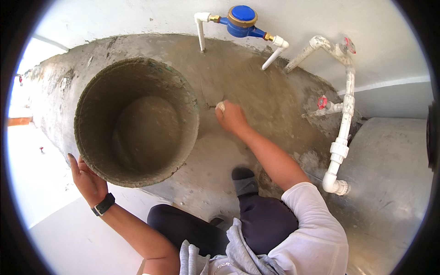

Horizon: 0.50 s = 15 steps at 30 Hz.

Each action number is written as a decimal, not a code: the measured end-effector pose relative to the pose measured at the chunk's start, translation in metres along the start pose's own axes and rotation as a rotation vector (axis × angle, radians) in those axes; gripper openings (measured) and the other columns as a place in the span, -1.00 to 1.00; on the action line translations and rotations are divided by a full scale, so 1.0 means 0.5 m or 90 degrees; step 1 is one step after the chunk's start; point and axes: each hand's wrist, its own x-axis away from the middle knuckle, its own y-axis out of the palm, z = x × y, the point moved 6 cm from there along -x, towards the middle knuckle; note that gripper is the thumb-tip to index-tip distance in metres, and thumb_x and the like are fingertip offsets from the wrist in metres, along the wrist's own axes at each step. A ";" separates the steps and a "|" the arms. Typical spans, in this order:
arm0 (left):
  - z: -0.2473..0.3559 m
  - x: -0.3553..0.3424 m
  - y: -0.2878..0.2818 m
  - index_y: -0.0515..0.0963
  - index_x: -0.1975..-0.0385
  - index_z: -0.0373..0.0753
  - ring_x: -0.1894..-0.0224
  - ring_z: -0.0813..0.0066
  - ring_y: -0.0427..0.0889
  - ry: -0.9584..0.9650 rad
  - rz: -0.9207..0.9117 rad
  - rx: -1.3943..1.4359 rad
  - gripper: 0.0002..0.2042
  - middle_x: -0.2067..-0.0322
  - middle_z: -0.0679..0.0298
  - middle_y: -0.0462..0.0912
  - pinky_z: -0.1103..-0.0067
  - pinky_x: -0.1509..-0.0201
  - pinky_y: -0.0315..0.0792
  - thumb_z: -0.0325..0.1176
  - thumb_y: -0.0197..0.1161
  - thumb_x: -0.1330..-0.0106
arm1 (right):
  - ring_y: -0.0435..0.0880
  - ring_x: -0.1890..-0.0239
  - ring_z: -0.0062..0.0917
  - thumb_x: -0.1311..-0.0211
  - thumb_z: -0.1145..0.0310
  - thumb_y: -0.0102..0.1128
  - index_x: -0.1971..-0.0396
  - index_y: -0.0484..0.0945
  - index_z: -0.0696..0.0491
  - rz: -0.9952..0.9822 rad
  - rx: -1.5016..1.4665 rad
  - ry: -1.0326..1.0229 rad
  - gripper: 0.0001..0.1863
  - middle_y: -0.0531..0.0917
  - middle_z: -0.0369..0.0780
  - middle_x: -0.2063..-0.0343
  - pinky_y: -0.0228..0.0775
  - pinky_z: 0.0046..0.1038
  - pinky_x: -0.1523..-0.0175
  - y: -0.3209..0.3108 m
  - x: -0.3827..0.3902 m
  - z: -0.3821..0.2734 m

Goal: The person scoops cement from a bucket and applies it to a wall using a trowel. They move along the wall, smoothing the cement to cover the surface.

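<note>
A large round bucket (191,137), crusted with grey cement, tilts so that its mouth faces me; a thin layer of wet grey mix coats the inside. My left hand (91,183), with a dark watch on the wrist, grips the bucket's lower left side, some fingers hidden behind it. To the right of the bucket, my right hand (233,120) is closed around the pale handle (221,106) of what looks like a trowel. A thin dark shank runs left from the handle; the blade is hard to make out against the wet cement surface (256,87).
Along the wall, a blue water meter (241,20) sits on white pipes. White pipework (343,133) with red valve handles (322,101) stands at the right, beside a grey metal tank (389,169). My sock-covered foot (245,181) rests on the cement.
</note>
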 end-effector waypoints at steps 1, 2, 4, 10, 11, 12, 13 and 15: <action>-0.001 -0.001 0.007 0.40 -0.14 -0.49 -0.11 0.20 0.61 0.001 -0.040 0.000 -0.37 -0.08 -0.06 0.61 0.36 -0.25 0.44 0.07 -0.26 -0.59 | 0.69 0.20 0.04 -0.22 0.16 0.18 0.29 0.60 0.24 0.019 -0.011 -0.003 -0.62 0.69 0.11 0.32 0.51 -0.06 0.06 -0.010 -0.007 0.002; -0.002 -0.003 0.001 0.40 -0.14 -0.49 -0.10 0.20 0.61 -0.003 -0.009 -0.005 -0.37 -0.07 -0.06 0.61 0.36 -0.25 0.45 0.07 -0.26 -0.59 | 0.68 0.19 0.04 -0.22 0.16 0.18 0.30 0.60 0.23 0.018 -0.005 0.011 -0.63 0.69 0.11 0.32 0.51 -0.06 0.06 -0.017 -0.018 0.009; -0.004 -0.005 0.006 0.40 -0.13 -0.49 -0.09 0.20 0.62 -0.012 -0.051 -0.026 -0.37 -0.07 -0.06 0.62 0.36 -0.23 0.46 0.07 -0.25 -0.59 | 0.68 0.18 0.04 -0.22 0.15 0.18 0.30 0.60 0.22 0.023 0.006 0.018 -0.64 0.69 0.11 0.30 0.51 -0.05 0.05 -0.033 -0.046 0.022; -0.006 0.000 0.017 0.40 -0.13 -0.48 -0.06 0.20 0.64 -0.029 -0.089 -0.020 -0.38 -0.06 -0.05 0.63 0.36 -0.19 0.50 0.07 -0.23 -0.58 | 0.64 0.19 0.07 -0.28 0.08 0.14 0.27 0.60 0.19 0.019 0.043 0.094 -0.59 0.67 0.12 0.31 0.47 -0.06 0.07 -0.073 0.016 0.130; -0.007 0.003 0.019 0.40 -0.13 -0.48 -0.06 0.20 0.64 -0.026 -0.078 -0.003 -0.38 -0.05 -0.04 0.63 0.36 -0.19 0.50 0.08 -0.23 -0.58 | 0.64 0.18 0.08 -0.25 0.11 0.16 0.29 0.61 0.20 0.030 0.024 0.085 -0.61 0.67 0.13 0.30 0.47 -0.05 0.07 -0.085 0.049 0.146; -0.007 0.006 0.018 0.40 -0.13 -0.48 -0.06 0.20 0.64 -0.024 -0.047 0.002 -0.38 -0.04 -0.04 0.63 0.35 -0.19 0.50 0.08 -0.24 -0.58 | 0.64 0.18 0.09 -0.23 0.14 0.17 0.31 0.62 0.20 0.037 0.017 0.096 -0.63 0.67 0.13 0.29 0.48 -0.03 0.07 -0.098 0.087 0.163; -0.007 0.010 0.018 0.40 -0.13 -0.48 -0.06 0.20 0.64 -0.025 -0.030 -0.001 -0.38 -0.03 -0.04 0.64 0.35 -0.19 0.50 0.08 -0.24 -0.58 | 0.64 0.19 0.10 -0.25 0.14 0.17 0.30 0.61 0.21 0.030 0.012 0.107 -0.63 0.66 0.14 0.30 0.47 -0.03 0.08 -0.107 0.127 0.176; -0.004 0.017 0.019 0.41 -0.13 -0.48 -0.05 0.20 0.65 -0.020 -0.001 0.003 -0.36 -0.03 -0.04 0.64 0.36 -0.18 0.50 0.10 -0.24 -0.58 | 0.63 0.20 0.12 -0.27 0.15 0.16 0.28 0.59 0.23 0.030 -0.004 0.133 -0.63 0.65 0.16 0.31 0.46 -0.03 0.09 -0.129 0.204 0.192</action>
